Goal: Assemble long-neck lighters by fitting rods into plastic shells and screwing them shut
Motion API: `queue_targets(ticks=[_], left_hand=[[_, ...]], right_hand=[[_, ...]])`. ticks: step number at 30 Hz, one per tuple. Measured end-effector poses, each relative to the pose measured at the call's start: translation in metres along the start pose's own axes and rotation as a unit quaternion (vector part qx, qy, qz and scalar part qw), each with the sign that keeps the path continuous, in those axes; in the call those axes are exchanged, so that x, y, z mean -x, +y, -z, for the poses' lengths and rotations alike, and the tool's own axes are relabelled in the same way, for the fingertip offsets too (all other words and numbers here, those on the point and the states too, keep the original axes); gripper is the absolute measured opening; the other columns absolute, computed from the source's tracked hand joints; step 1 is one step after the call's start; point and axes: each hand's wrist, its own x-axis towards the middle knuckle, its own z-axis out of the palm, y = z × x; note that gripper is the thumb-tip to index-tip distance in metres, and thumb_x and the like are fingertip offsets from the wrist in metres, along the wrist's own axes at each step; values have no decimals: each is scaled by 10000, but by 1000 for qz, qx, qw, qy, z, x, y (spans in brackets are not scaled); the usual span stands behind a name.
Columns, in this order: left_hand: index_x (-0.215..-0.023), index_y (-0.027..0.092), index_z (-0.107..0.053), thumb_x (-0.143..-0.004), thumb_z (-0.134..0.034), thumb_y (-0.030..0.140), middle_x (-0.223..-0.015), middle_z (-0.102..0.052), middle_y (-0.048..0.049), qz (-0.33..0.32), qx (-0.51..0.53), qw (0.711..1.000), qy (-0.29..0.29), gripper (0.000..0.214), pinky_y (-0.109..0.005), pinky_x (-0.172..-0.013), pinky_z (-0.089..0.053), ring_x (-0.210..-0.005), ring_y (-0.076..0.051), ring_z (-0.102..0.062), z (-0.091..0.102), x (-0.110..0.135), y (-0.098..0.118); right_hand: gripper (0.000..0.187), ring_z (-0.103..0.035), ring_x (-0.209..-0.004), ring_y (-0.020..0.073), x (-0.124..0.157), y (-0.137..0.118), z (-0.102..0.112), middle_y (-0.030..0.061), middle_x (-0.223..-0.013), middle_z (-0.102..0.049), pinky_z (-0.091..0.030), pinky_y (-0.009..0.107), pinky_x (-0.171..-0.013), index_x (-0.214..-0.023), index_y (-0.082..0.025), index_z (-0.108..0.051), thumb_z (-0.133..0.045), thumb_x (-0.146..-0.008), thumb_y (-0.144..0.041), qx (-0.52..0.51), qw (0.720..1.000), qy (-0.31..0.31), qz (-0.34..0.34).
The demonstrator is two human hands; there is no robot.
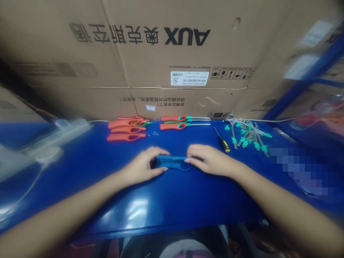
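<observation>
Between both hands lies a blue lighter handle [174, 163], a hollow-looking plastic body with a trigger loop at its right end. My left hand [146, 165] grips its wide left end, thumb along the near side and fingers on the far side. At the loop end, my right hand [205, 159] pinches the handle between thumb and fingers. Beyond my hands are several orange lighter handles [125, 137] without tubes at the left. Lighters with metal tubes [172, 126] lie to their right, with a green one among them.
A black and yellow screwdriver [222, 140] lies right of my hands. Farther right is a pile of metal tubes with teal ends [248, 138]. Small screws [155, 133] sit near the orange handles. A cardboard wall [150, 71] closes the back of the blue table [188, 204].
</observation>
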Motion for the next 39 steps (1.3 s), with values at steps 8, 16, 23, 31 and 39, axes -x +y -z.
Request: queue_targets(ticks=[8,16,23,31,39], left_hand=[[-1321,277,-573,-841,-725,344,-1165,-689,-58,29,8,999,13,508,-372,-886,-533,-983,-226,-645,-5,0,-1],[-1267,265,-619,-844,-758,369,-1128,-684,-47,7,23,1000,17,457,-362,-898,-526,-1000,-218,-631,-7,-2,-2],[-1290,250,-603,-958,-628,390,-1208,-619,-71,-36,-2,999,-18,361,-380,-982,-490,-1109,-228,-584,-1,1,3],[-1243,251,-636,-957,-617,344,-1235,-633,-71,-129,-69,987,-65,301,-407,-1029,-396,-1156,-241,-558,7,4,14],[-1241,241,-633,-892,-547,145,-1179,-675,-49,-137,-77,984,-80,373,-378,-976,-402,-1093,-220,-600,12,1,12]], right_hand=[[302,-594,-744,164,3,2,7,37,-828,-660,-402,271,-709,-842,-193,-635,-428,-1037,-295,52,996,43,-67],[297,-513,-652,131,2,-12,2,3,-729,-619,-317,253,-614,-735,-189,-595,-527,-995,-314,74,992,-103,16],[243,-501,-670,128,4,3,2,-3,-791,-590,-325,252,-608,-766,-195,-547,-586,-957,-340,81,993,-90,1],[160,-611,-860,169,3,3,-1,41,-1105,-614,-437,281,-703,-1073,-215,-605,-565,-978,-338,82,994,-69,26],[167,-588,-802,152,1,1,-3,24,-967,-625,-431,266,-666,-955,-198,-618,-592,-973,-362,69,996,-55,30]])
